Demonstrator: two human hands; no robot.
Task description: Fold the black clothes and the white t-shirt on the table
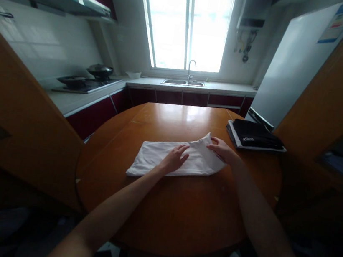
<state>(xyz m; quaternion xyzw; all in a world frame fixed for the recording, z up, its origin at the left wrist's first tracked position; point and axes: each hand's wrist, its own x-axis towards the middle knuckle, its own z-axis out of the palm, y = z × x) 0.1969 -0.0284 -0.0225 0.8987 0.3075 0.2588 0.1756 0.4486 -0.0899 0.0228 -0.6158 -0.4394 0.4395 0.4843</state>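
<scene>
A white cloth, folded into a long strip, lies across the middle of the round wooden table. My left hand rests flat on the cloth near its middle, fingers stretched out. My right hand grips the cloth's right end, which is lifted and turned over toward the left. A stack of folded dark and white clothes sits on the table's far right side.
Beyond the table runs a kitchen counter with a sink and tap under a bright window. A stove with pans is at the left. A white fridge stands at the right, wooden panels on both sides.
</scene>
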